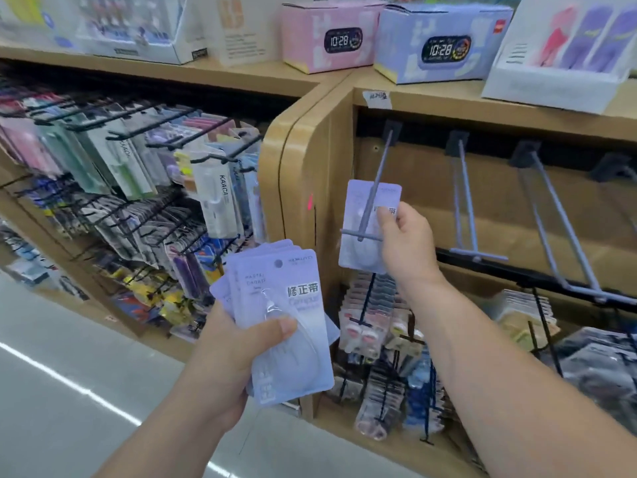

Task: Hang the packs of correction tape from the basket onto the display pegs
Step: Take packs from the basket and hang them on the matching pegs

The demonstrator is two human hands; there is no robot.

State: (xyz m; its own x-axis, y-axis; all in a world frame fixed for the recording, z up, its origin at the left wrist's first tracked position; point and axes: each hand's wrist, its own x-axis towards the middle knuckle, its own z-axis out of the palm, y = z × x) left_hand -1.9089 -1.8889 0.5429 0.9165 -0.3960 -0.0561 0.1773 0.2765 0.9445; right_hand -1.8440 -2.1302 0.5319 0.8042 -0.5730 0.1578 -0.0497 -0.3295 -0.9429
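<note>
The left hand point(234, 353) grips a fanned stack of packs point(289, 326), lavender correction tape cards. Its thumb is curled across the front card and its fingers are behind, low in front of the rounded wooden corner post point(303, 160) of the display unit. Up and to the right, the right hand point(406, 243) pinches a single pack point(351, 208) by its right edge between thumb and fingertips. It holds the card upright at the leftmost grey peg point(383, 160) of the right-hand bay, just beside the corner post. The peg's shaft crosses the front of the card and its crossbar end lies over the card's middle; whether the shaft passes through the hang hole cannot be told. The two hands are apart, with the single pack above and to the right of the stack. The stack's front card reads "修正帯" in bold, with a pale "Campus" beneath; smaller lines at its upper left are too blurred to read. On the single pack the printed characters are partly covered by the fingers. In the left bay a white hanging pack point(220, 201) carries "KAACA" down its side. On the top shelf point(248, 75), a pink box point(303, 46) and a blue box point(482, 39) each picture a clock showing "10:28". A small paper label point(377, 98) on the shelf's front edge bears handwriting too small to read.
</note>
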